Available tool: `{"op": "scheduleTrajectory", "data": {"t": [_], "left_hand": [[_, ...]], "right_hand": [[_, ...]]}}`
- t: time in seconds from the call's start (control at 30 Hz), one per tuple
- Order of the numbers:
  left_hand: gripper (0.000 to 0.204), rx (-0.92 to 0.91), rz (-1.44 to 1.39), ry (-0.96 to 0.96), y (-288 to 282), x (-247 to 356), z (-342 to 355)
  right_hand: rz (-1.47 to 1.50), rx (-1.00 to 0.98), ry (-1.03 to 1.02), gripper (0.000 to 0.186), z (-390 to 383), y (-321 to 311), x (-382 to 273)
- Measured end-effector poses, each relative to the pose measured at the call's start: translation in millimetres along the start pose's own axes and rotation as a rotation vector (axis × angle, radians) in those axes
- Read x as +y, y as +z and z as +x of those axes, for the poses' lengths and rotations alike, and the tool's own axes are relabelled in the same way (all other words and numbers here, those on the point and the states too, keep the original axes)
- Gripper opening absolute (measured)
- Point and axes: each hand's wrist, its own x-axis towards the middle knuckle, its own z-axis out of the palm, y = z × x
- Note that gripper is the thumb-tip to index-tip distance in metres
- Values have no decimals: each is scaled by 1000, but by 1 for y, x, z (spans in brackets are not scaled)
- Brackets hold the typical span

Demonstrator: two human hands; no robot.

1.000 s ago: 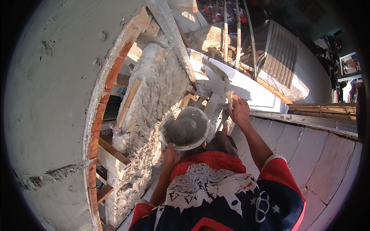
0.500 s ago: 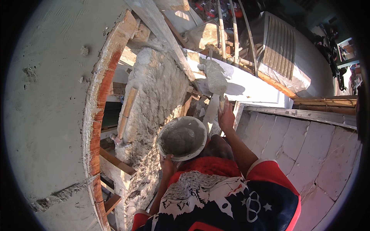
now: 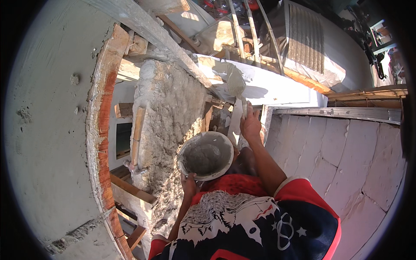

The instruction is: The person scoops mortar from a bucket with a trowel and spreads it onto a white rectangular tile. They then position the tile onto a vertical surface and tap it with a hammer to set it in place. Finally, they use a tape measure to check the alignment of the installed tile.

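Observation:
My left hand (image 3: 188, 184) grips the lower left rim of a round bowl (image 3: 206, 177) holding grey wet mortar (image 3: 203, 152). My right hand (image 3: 251, 123) is closed on the handle of a trowel (image 3: 236, 81), whose grey, mortar-coated blade points away from me, above the bowl and in front of a white board (image 3: 284, 91). A long pale strip (image 3: 236, 121) hangs below the blade. Left of the bowl is a rough, mortar-coated block wall (image 3: 167, 112), with a short bamboo piece (image 3: 138, 132) along its left side.
A smooth grey slab (image 3: 52, 130) with a reddish timber edge (image 3: 105, 151) fills the left. A diagonal beam (image 3: 164, 39) crosses above. Thin poles (image 3: 255, 39) and a corrugated sheet (image 3: 305, 39) stand beyond. A pale block wall (image 3: 329, 164) with a metal top is at the right.
My right hand has moved left from beside the white board, and the trowel has turned to show the broad face of its blade. My left hand still holds the bowl in about the same place.

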Motion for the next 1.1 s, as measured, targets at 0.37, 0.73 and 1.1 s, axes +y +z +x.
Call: {"op": "scheduleTrajectory", "data": {"t": [0.37,0.73,1.1], "left_hand": [[61,-12,-29,-111,16,11,13],[58,14,49,-81,10,8,19],[56,28,1,-103,29,22,6]], "right_hand": [[265,214,28,62,-64,6,136],[50,28,101,62,-1,-15,64],[231,16,122,63,-97,-26,133]]}}
